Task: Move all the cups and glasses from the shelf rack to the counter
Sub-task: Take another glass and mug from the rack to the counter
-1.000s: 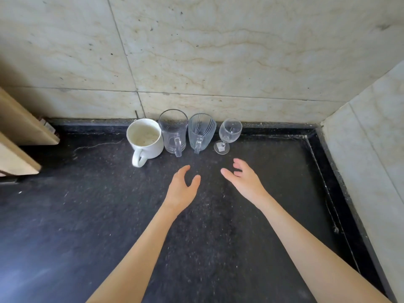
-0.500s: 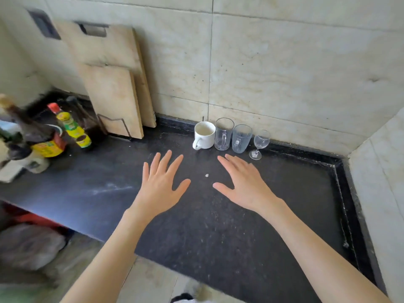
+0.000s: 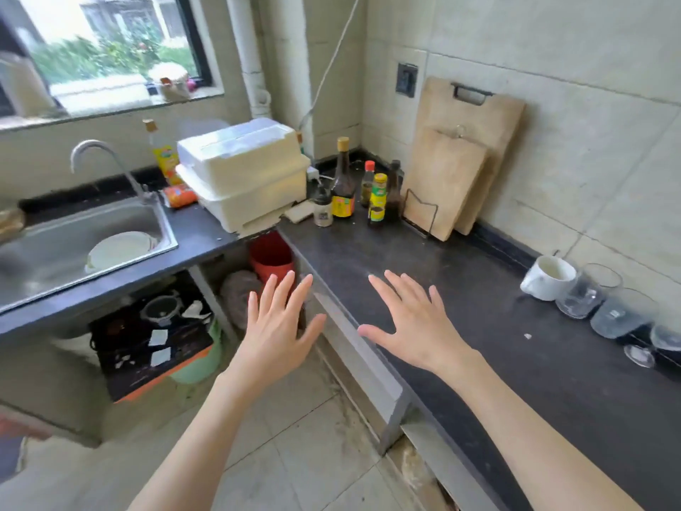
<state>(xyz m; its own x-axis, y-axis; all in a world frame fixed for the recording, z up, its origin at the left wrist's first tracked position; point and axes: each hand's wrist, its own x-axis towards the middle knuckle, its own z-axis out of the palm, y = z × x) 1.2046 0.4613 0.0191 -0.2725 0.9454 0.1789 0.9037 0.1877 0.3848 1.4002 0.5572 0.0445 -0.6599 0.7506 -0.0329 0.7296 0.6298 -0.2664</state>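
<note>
**Me:** Fingers spread wide on both sides, nothing held. Left hand (image 3: 274,331) hovers off the edge over the floor, right hand (image 3: 412,322) above the dark surface (image 3: 534,381).

**Partner:** Where's the glassware?

**Me:** Lined up against the wall, far right: white mug (image 3: 549,277), then two glass mugs (image 3: 586,295), then a stemmed glass (image 3: 659,344) half out of view.

**Partner:** And the rack?

**Me:** Can't make one out. That white lidded box (image 3: 243,175) by the sink (image 3: 73,237) may be it; I can't see inside.

**Partner:** Advice?

**Me:** I'd check there next, take one piece per hand by the body, and set each down beside the row, clear of that stemmed glass, which looks easy to tip.
</note>
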